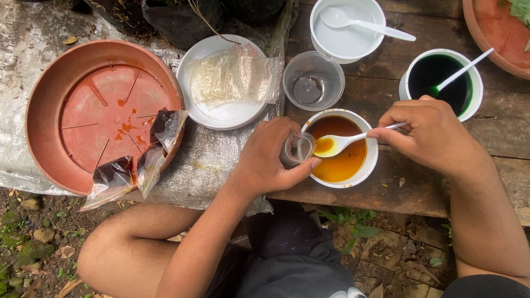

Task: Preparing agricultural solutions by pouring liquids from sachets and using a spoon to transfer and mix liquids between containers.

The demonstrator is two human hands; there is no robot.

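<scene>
My left hand [271,156] grips a small clear plastic bag [298,148], holding its mouth open at the rim of a white bowl [369,165] of orange-brown liquid. My right hand [425,132] pinches the handle of a white plastic spoon [338,143]. The spoon's scoop holds some orange liquid and hovers over the bowl, right beside the bag's mouth.
A terracotta-coloured saucer [44,105] at left holds three filled dark bags [113,176]. A white plate [221,116] carries empty clear bags [232,77]. An empty clear cup [313,80], a white bowl with spoon [348,27] and a bowl of dark green liquid [439,74] stand behind.
</scene>
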